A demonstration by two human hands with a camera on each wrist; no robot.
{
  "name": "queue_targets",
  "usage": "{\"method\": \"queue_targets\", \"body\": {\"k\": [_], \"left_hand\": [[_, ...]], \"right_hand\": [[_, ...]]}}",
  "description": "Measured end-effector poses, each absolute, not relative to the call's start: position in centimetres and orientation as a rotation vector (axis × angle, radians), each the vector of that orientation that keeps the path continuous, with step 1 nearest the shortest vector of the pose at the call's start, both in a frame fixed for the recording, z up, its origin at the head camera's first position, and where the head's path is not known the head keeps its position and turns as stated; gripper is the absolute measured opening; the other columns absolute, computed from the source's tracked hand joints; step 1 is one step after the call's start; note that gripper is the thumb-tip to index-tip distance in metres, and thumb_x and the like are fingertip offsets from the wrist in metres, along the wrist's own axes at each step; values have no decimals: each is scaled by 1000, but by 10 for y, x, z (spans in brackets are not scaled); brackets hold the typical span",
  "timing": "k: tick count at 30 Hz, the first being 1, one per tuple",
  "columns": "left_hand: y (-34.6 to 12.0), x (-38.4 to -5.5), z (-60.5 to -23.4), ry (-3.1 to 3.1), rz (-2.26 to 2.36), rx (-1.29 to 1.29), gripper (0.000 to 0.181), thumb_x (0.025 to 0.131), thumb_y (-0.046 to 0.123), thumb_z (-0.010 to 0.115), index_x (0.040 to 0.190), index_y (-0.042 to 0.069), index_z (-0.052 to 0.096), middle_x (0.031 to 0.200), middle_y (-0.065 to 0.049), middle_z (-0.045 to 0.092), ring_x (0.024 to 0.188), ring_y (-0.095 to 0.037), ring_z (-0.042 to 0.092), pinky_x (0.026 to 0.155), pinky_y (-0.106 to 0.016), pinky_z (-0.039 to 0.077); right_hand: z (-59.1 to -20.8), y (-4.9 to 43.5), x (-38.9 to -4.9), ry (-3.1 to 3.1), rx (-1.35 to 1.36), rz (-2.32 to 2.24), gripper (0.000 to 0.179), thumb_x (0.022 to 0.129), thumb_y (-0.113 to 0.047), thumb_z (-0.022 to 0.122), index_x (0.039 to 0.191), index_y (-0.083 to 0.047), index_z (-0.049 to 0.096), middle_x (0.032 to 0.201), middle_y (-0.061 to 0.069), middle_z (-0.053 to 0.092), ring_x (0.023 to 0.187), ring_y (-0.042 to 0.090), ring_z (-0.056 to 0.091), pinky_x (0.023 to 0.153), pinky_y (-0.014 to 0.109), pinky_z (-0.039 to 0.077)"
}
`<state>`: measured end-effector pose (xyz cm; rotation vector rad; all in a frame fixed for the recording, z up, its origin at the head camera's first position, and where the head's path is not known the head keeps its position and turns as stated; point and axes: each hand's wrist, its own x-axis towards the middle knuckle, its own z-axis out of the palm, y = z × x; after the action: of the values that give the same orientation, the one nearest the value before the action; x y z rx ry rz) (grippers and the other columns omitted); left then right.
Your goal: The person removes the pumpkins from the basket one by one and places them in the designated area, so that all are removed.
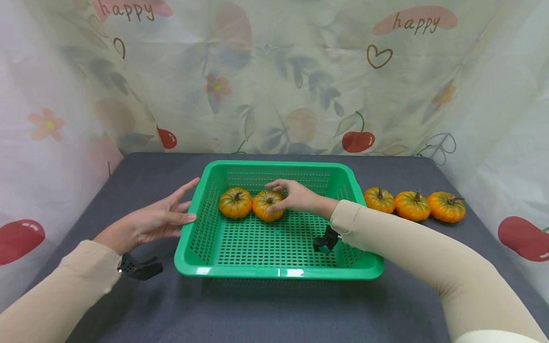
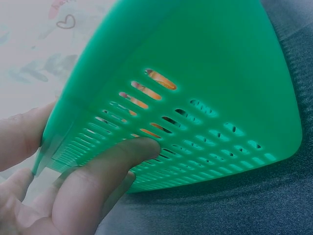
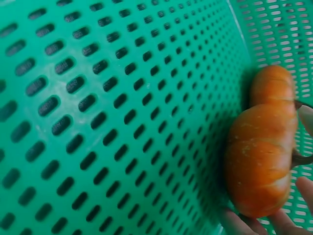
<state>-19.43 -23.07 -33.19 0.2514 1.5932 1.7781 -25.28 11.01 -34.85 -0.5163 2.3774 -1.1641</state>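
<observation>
A green plastic basket (image 1: 274,273) with slotted walls stands on the dark table. My left hand (image 1: 154,221) holds its left side, one digit at the rim and other fingers against the outer wall (image 2: 205,58) in the left wrist view. Inside, two small orange pumpkins sit side by side toward the back left. The left pumpkin (image 1: 235,202) is untouched. Around the right pumpkin (image 1: 261,209) curl the fingers and thumb of my right hand (image 1: 296,196). The right wrist view shows fingertips at the lower edge of that pumpkin (image 3: 261,166), near its stem.
Right of the basket, three more pumpkins stand in a row: one by the rim (image 1: 379,200), a middle one (image 1: 412,206) and an outer one (image 1: 446,207). My right forearm crosses the basket's right rim. Printed curtains (image 1: 274,95) enclose the dark tabletop (image 1: 274,314).
</observation>
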Motion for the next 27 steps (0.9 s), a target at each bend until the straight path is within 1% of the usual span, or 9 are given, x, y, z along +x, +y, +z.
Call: {"method": "queue_targets", "body": {"k": [3,8,13,17,27], "left_hand": [[-231,-194,-332,1598,1774,255,97,96,1,55,152,45,-12,162,-18,-2,116,-29,62,95,-53,50],[-230,-194,-333,1598,1771,260,97,96,1,55,152,45,-12,162,-18,-2,117,-29,62,95,-53,50],[-231,-195,-332,1598,1772,264,97,96,1,55,152,45,-12,162,-18,-2,116,-28,62,95,-53,50],[-231,-194,-332,1596,1774,265,97,97,0,55,152,45,-12,162,-18,-2,116,-28,62,95,-53,50],[-231,-194,-331,1583,1783,248,97,97,0,55,152,45,-12,162,-18,-1,115,-28,63,94,-53,50]], "right_hand": [[-353,107,-253,2372,-532,-1145,70,83,-23,78,144,-15,45,148,15,40,131,32,44,103,45,46],[-356,103,-251,2349,-529,-1121,75,80,-21,81,145,-16,43,143,15,43,118,27,53,95,39,51],[-357,101,-250,2358,-520,-1106,79,76,-16,83,145,-18,43,136,14,46,110,25,55,89,35,53],[-357,100,-250,2368,-526,-1098,80,75,-15,84,144,-19,44,133,14,48,108,25,56,88,35,54],[-351,104,-249,2383,-549,-1067,78,76,-20,83,143,-18,44,128,14,52,104,24,57,84,35,54]]}}
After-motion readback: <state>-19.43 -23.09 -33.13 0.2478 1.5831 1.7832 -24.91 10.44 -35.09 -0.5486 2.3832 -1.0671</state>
